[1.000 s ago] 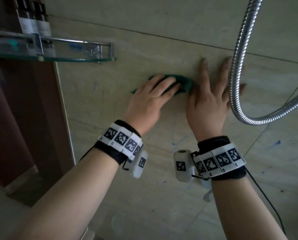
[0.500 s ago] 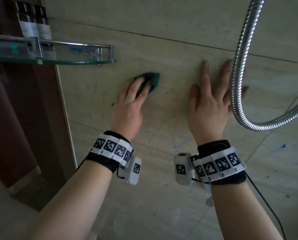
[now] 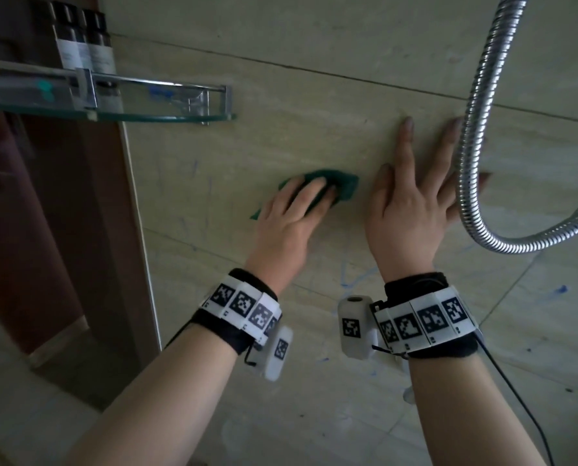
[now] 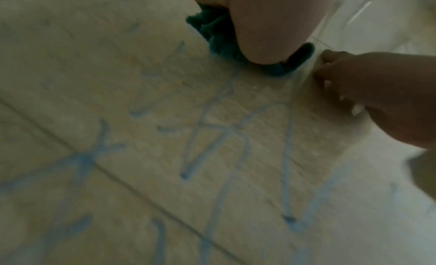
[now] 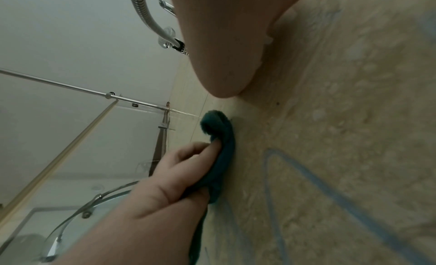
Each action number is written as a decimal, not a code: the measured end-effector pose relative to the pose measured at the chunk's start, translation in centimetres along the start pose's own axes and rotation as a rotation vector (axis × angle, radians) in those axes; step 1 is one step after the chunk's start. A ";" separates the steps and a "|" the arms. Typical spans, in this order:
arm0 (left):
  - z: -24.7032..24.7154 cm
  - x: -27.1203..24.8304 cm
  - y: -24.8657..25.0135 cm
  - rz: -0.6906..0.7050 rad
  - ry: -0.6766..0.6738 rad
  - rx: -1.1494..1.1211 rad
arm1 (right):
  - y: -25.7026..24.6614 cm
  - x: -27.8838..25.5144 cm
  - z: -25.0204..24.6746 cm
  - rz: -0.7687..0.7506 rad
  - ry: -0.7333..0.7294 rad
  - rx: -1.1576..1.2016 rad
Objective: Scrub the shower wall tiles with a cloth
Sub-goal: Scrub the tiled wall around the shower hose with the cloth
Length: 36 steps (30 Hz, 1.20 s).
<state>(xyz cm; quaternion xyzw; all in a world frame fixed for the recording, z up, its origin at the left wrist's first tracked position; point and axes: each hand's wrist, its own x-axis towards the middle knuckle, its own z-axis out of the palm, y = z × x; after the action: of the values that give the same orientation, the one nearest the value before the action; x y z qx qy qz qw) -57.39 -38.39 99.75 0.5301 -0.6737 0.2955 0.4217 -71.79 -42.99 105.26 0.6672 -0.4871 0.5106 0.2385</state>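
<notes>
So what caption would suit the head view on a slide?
Left hand presses a dark green cloth on the beige tiled wall; right hand braces flat beside it.

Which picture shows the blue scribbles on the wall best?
The left wrist view: the blue scribbles fill most of the tiles below the green cloth. The right wrist view shows a few long strokes beside the cloth. In the head view they are only faint marks between the wrists.

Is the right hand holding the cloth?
No, the right hand lies flat and bare on the tiles; the left hand presses the cloth.
</notes>
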 end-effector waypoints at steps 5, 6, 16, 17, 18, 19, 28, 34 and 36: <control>-1.9 1.1 -2.2 -0.252 0.081 0.086 | 0.1 0.0 0.0 -0.006 -0.004 0.000; -2.1 1.3 -2.1 -0.347 0.098 0.079 | 0.1 0.0 0.0 -0.006 -0.006 -0.001; -0.2 1.2 2.2 -0.076 -0.027 -0.071 | 0.2 -0.1 -0.6 -0.014 -0.043 -0.005; -0.2 1.0 1.8 -0.027 -0.052 -0.063 | 0.2 -0.1 -0.7 -0.019 -0.047 -0.009; -0.3 0.7 1.4 0.020 -0.070 -0.051 | 0.2 -0.1 -0.7 -0.021 -0.049 -0.010; -0.4 0.5 0.9 0.055 -0.080 -0.039 | 0.1 -0.1 -0.7 -0.018 -0.049 -0.008; -1.4 -2.0 -1.0 -0.111 -0.136 0.011 | 0.2 -0.1 -0.8 -0.017 -0.064 0.069; -3.2 -3.6 -0.3 -0.467 0.011 -0.157 | 0.5 -0.3 -1.3 -0.063 -0.049 0.100; -3.9 -4.3 -1.0 -0.609 0.108 -0.213 | 0.4 -0.3 -1.2 -0.064 -0.064 0.118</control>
<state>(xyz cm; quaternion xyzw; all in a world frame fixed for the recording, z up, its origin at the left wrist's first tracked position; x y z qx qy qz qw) -55.03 -33.34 97.78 0.6436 -0.4882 0.1113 0.5789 -72.70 -42.05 105.31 0.7111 -0.4420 0.5092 0.1992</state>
